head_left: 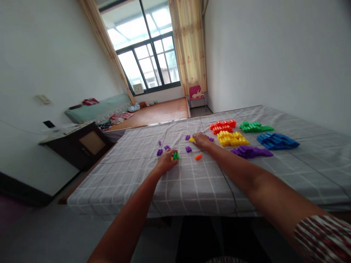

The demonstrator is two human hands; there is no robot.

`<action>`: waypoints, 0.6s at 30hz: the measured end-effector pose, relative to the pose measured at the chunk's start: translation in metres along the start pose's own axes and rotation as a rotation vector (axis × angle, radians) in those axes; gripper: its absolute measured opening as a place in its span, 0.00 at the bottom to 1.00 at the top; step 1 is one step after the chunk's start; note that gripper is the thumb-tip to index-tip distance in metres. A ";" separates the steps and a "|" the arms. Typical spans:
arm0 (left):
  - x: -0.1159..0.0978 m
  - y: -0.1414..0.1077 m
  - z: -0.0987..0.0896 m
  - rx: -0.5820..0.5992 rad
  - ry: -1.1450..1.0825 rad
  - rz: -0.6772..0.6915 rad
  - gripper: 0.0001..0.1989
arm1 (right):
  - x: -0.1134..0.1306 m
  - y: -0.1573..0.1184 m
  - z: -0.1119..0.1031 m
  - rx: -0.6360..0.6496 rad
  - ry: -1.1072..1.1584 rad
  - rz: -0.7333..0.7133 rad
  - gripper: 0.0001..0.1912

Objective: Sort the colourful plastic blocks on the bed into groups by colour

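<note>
The left hand pinched green pieces at six o'clock on the checked cloth. The right hand touched a yellow piece at twelve o'clock; its grip was unclear. No writing was legible.

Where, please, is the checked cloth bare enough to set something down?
Bare cloth lies well left of the left hand and this side of the orange piece. It is crowded around the right hand and the yellow pile.
</note>
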State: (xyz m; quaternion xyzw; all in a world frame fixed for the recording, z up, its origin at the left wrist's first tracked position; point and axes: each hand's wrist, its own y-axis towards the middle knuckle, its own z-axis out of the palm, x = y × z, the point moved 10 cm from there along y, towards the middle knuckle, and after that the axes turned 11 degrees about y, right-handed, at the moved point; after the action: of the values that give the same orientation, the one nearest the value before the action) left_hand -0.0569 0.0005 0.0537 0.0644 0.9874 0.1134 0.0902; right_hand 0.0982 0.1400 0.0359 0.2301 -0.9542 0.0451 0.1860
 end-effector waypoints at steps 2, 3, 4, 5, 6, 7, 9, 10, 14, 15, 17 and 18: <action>0.004 0.003 0.003 -0.007 -0.021 0.002 0.22 | -0.004 -0.001 -0.003 0.042 -0.020 0.065 0.28; 0.004 0.005 0.004 -0.009 -0.034 0.004 0.22 | -0.005 -0.001 -0.005 0.066 -0.021 0.086 0.31; 0.003 0.008 0.005 -0.008 -0.046 0.005 0.22 | -0.003 -0.002 -0.006 0.082 -0.012 0.074 0.33; 0.001 0.010 0.006 -0.004 -0.056 0.006 0.22 | 0.001 -0.002 -0.008 0.075 0.004 0.027 0.33; -0.003 0.012 0.006 0.003 -0.064 0.008 0.22 | 0.008 -0.003 -0.010 0.054 0.023 -0.044 0.32; -0.007 0.014 0.007 0.013 -0.068 0.009 0.22 | 0.015 -0.004 -0.011 0.036 0.041 -0.120 0.29; -0.019 0.017 0.007 0.035 -0.071 0.012 0.21 | 0.024 -0.009 -0.007 0.045 0.068 -0.230 0.26; -0.024 0.017 0.007 0.043 -0.070 0.013 0.21 | 0.025 -0.011 -0.003 0.059 0.078 -0.245 0.25; -0.033 0.017 0.002 0.049 -0.066 0.012 0.21 | 0.021 -0.021 -0.011 0.055 0.125 -0.250 0.19; -0.032 0.017 0.001 0.046 -0.063 0.010 0.21 | 0.018 -0.025 -0.019 0.041 0.138 -0.264 0.19; -0.027 0.017 -0.002 0.039 -0.051 0.008 0.20 | 0.002 -0.035 -0.044 0.001 0.173 -0.285 0.20; -0.024 0.018 -0.003 0.038 -0.044 0.009 0.20 | -0.012 -0.041 -0.060 -0.030 0.195 -0.280 0.21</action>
State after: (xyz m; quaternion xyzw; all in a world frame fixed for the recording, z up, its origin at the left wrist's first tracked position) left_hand -0.0321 0.0134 0.0643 0.0730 0.9868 0.0935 0.1102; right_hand 0.1474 0.1189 0.0871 0.3527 -0.8907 0.0265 0.2855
